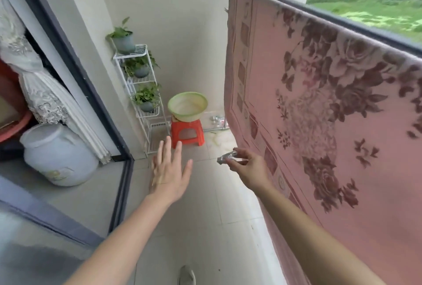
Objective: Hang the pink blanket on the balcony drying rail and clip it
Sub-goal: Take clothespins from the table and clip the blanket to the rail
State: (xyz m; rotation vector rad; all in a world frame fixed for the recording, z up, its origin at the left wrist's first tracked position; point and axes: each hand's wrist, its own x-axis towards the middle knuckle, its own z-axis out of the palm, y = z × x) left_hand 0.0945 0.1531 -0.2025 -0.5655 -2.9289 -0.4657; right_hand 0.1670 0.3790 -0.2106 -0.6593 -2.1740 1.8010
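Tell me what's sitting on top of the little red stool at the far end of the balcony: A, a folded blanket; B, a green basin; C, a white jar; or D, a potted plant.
B: a green basin rests on the red stool; the potted plants stand on the white wire rack beside it, and the white jar sits indoors.

Left hand point(170, 171) spread, right hand point(247, 167) pinched
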